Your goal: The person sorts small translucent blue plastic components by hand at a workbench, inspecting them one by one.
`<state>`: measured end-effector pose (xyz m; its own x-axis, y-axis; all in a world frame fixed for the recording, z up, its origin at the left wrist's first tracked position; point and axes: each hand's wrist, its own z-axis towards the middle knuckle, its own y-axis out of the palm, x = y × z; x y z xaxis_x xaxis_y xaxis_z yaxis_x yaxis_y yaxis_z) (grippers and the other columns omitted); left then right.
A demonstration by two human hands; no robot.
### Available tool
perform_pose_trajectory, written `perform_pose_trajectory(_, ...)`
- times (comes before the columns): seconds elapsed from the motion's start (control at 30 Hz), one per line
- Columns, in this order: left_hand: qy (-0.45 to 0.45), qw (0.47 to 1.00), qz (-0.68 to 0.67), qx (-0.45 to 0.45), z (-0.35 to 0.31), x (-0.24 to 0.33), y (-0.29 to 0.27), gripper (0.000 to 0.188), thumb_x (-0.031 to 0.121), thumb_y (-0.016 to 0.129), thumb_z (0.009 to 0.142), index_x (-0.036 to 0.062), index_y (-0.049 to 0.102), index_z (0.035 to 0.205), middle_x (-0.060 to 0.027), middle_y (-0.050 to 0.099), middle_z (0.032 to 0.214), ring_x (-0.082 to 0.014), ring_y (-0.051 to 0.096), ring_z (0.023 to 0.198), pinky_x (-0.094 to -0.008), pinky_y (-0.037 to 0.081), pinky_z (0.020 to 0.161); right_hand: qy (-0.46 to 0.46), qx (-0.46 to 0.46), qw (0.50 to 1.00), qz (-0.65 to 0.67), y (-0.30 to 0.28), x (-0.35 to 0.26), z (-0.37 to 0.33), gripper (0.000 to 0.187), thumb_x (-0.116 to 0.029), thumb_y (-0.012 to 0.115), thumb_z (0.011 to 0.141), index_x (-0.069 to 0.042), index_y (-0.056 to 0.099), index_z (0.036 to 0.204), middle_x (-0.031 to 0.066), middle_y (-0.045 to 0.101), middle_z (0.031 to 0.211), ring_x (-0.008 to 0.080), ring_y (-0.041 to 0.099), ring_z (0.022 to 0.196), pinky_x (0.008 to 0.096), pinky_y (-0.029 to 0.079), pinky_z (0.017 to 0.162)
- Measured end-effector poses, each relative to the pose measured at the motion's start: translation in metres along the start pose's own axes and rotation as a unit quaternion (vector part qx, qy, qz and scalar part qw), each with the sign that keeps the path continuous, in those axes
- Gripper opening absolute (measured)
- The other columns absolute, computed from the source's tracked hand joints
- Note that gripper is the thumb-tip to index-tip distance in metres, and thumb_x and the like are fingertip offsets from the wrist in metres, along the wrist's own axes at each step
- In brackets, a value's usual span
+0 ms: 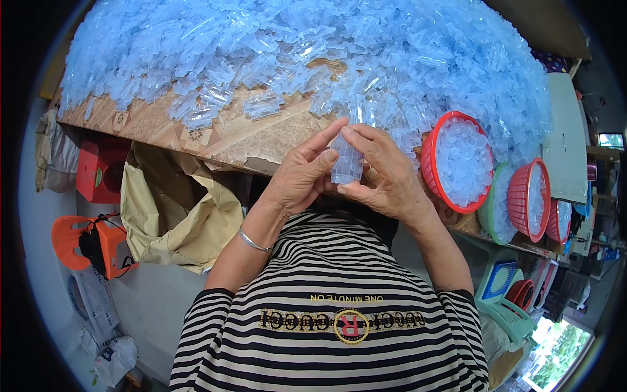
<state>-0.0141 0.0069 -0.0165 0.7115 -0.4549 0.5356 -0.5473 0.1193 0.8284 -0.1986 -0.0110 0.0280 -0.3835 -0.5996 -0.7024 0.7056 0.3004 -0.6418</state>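
Between my two hands, just in front of the table's near edge, is a small bundle of clear plastic pieces (pixel 346 163), narrow and box-like. My left hand (pixel 299 173) grips its left side, with thumb and forefinger near the top. From the right, my right hand (pixel 393 173) closes on it with thumb and bent fingers. Some fingertips are hidden behind the bundle. Beyond my hands a large heap of similar clear, bluish plastic pieces (pixel 261 46) spreads over the table. A few loose clear pieces (pixel 262 104) lie at the heap's near edge.
The patterned tabletop (pixel 268 134) has a worn near edge. At right stand a red basket (pixel 428 163) of clear pieces, a green basket (pixel 484 212) and a pink-red basket (pixel 519 196). An open brown paper sack (pixel 147 215) and orange plastic seat (pixel 68 245) are at left.
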Motion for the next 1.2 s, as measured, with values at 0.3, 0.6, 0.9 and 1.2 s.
perform_pose_trajectory(0.3,-0.002,0.998,0.052,-0.038,-0.006,0.004,0.004,0.062,0.018,0.05,0.099,0.0137,0.017,0.151,-0.007,0.051,0.128,-0.0154,0.058,0.105,-0.0331,0.053,0.09,-0.014,0.013,0.999,-0.03,0.005,0.002,-0.003,0.072,-0.01,0.076,0.068,-0.005,0.045,0.134,0.0186,0.046,0.132,0.0368,0.049,0.119,0.0402,0.044,0.098)
perform_pose_trajectory(0.6,0.101,0.977,0.189,-0.001,-0.001,-0.013,0.01,0.087,0.017,0.062,0.092,0.0047,-0.001,0.151,-0.0177,0.042,0.134,-0.0162,0.051,0.112,-0.029,0.045,0.094,-0.044,0.035,0.997,-0.051,0.013,0.002,-0.002,0.075,-0.005,0.079,0.067,-0.006,0.045,0.134,0.0161,0.047,0.133,0.033,0.05,0.12,0.0389,0.043,0.1)
perform_pose_trajectory(0.9,0.139,0.925,0.353,-0.002,-0.01,-0.003,0.024,0.089,0.005,0.054,0.087,0.0073,-0.006,0.151,-0.0202,0.042,0.134,-0.0182,0.051,0.111,-0.03,0.042,0.096,0.135,0.021,0.963,0.233,-0.012,0.001,-0.001,0.062,-0.009,0.072,0.081,0.002,0.044,0.136,0.013,0.052,0.131,0.0208,0.049,0.122,0.0342,0.039,0.104)
perform_pose_trajectory(1.2,0.135,0.893,0.428,-0.015,-0.014,0.003,0.028,0.089,0.005,0.055,0.082,0.0085,0.001,0.152,-0.0196,0.041,0.136,-0.0192,0.051,0.109,-0.0289,0.043,0.092,0.248,0.025,0.908,0.338,-0.01,-0.003,0.0,0.04,-0.021,0.074,0.082,-0.003,0.063,0.117,0.0068,0.064,0.108,0.0121,0.059,0.095,0.0271,0.048,0.083)
